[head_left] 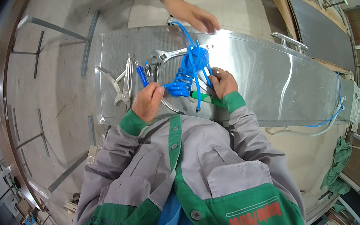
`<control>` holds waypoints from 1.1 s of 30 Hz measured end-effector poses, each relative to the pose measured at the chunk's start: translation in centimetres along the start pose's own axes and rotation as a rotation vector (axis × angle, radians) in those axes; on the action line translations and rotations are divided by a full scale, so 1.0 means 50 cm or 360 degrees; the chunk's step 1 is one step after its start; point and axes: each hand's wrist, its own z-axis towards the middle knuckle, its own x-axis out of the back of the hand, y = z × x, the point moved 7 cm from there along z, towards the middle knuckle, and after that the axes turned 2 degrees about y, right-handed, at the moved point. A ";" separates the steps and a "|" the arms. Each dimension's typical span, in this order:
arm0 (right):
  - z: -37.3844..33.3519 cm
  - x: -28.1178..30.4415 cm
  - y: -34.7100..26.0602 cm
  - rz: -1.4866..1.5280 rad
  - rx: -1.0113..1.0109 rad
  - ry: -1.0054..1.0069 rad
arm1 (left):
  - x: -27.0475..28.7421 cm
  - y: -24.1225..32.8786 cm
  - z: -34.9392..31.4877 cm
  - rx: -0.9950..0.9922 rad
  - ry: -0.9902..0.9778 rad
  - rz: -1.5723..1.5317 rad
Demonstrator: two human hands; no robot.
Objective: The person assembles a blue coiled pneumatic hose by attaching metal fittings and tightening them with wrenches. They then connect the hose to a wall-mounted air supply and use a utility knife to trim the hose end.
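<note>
The person in the grey and green work jacket stood bent over a long shiny metal panel (255, 81) that served as the worktop. Both hands were busy with a tangle of blue coiled tubing (188, 71) that lay on the panel just ahead of the chest. The left hand (147, 102) was curled closed, its grip pinching a loop at the lower left end of the tubing between thumb and fingers. The right hand (222, 82) was at the right side of the coil, fingers bent around the strands there, so its grip was closed on the tubing too. A green-handled tool (206, 98) lay on the panel just under the right wrist, touching the coil's lower edge.

To the left of the tubing several hand tools lay on the metal: an adjustable wrench (166, 56) angled toward the coil, a blue-handled screwdriver (142, 74) beside the left hand, and a pair of locking pliers (125, 83) further left. Across the panel another person's hand (194, 15), wearing a wristwatch, hovered open near the far edge, just above where a strand of the blue tubing ran off. A thin blue hose (333, 115) looped at the panel's right end.
</note>
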 end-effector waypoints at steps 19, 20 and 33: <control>0.232 -0.045 -0.189 0.0304 -0.0007 0.0068 | 0.048 -0.066 0.045 0.0285 0.0417 -0.0239; 0.243 -0.048 -0.174 0.0308 -0.0048 0.0058 | 0.053 -0.063 0.048 0.0291 0.0437 -0.0272; -0.158 -0.021 -0.055 -0.0754 0.0671 -0.0249 | -0.014 -0.041 0.082 0.0609 0.0094 -0.1082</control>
